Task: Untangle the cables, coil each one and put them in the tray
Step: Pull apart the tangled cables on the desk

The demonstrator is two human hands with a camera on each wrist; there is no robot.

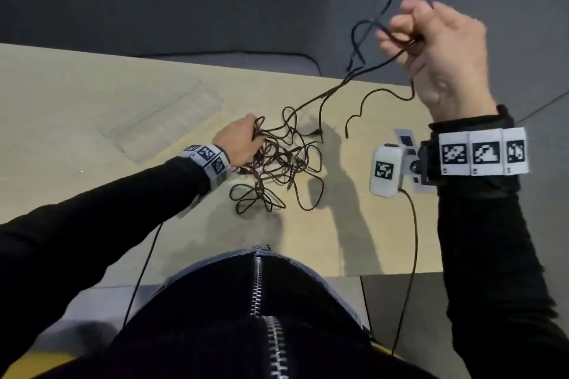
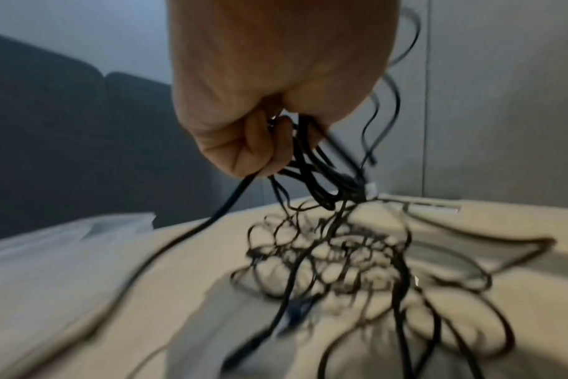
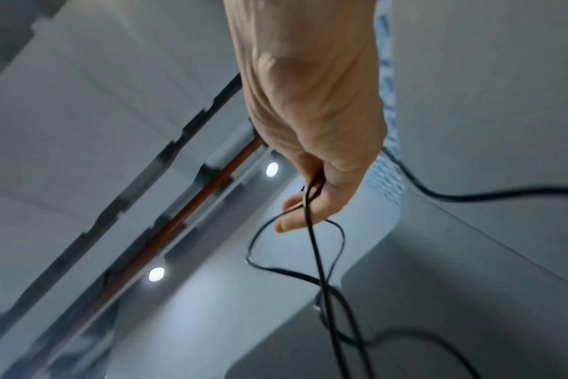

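Note:
A tangle of thin black cables (image 1: 277,163) lies on the light wooden table (image 1: 77,95). My left hand (image 1: 238,143) grips a bunch of strands at the tangle's left side; in the left wrist view the left hand (image 2: 260,102) has its fingers curled round the cables (image 2: 312,166). My right hand (image 1: 431,40) is raised high at the upper right and holds cable strands (image 1: 366,28) pulled up out of the pile. In the right wrist view the right hand (image 3: 312,123) has the cable strands (image 3: 312,230) running through its curled fingers. A clear plastic tray (image 1: 160,120) lies left of the tangle.
The table's far edge (image 1: 184,63) runs behind the tray, with dark floor and a loose cord (image 1: 246,54) beyond. A white wrist camera (image 1: 386,169) hangs by my right wrist, its lead trailing down. The near table edge (image 1: 385,274) is close to my body.

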